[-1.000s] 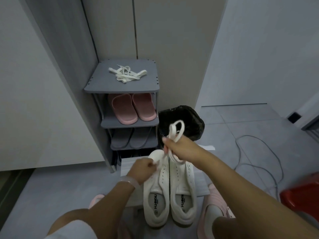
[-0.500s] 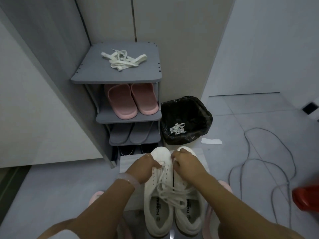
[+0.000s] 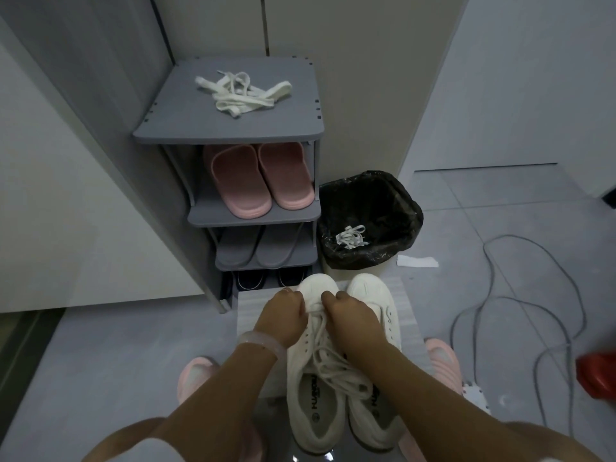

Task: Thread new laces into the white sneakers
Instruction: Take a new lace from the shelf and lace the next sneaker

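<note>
Two white sneakers stand side by side on a pale mat (image 3: 405, 316), toes pointing away from me: the left sneaker (image 3: 313, 405) and the right sneaker (image 3: 383, 308). A white lace (image 3: 328, 358) lies loosely over the left sneaker's tongue and trails into its opening. My left hand (image 3: 281, 316) and my right hand (image 3: 350, 316) meet at the left sneaker's front eyelets, fingers curled and pinching the lace there. A bundle of spare white laces (image 3: 241, 93) lies on top of the grey shoe rack (image 3: 186, 125).
The rack holds pink slippers (image 3: 258, 180), grey slippers and dark shoes below. A black-lined bin (image 3: 368, 220) with a discarded lace stands right of it. A grey cable (image 3: 500, 305) loops on the floor at right, beside a red object (image 3: 598, 370). My feet wear pink slippers.
My right hand, which held a lace loop high above the sneakers a second ago, has come down to the left sneaker's toe end; the lace now lies across that shoe. The view tilted down.
</note>
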Action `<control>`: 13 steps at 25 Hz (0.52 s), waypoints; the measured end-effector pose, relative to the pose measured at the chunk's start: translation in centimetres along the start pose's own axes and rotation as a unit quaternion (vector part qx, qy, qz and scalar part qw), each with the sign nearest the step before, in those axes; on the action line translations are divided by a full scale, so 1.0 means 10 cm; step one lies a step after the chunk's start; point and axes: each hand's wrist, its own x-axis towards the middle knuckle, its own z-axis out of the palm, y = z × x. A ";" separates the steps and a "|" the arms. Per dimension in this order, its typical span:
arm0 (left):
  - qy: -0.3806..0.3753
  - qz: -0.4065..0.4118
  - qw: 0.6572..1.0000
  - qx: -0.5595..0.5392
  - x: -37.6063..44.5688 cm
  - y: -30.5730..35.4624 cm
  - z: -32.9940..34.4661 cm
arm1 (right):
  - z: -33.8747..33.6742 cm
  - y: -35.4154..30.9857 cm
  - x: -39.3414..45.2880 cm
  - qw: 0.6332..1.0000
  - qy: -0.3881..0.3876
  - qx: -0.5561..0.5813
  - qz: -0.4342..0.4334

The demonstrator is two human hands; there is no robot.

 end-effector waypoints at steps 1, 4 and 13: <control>0.002 -0.003 1.000 -0.006 -0.01 -0.01 -0.01 | 0.00 0.02 0.01 1.000 -0.002 0.010 -0.007; 0.002 -0.015 0.999 -0.047 -0.02 -0.03 -0.05 | 0.00 0.04 0.03 0.999 -0.003 0.026 -0.027; -0.026 -0.019 0.998 -0.046 -0.03 -0.01 -0.16 | 0.00 -0.22 -0.12 0.994 -0.032 0.057 0.091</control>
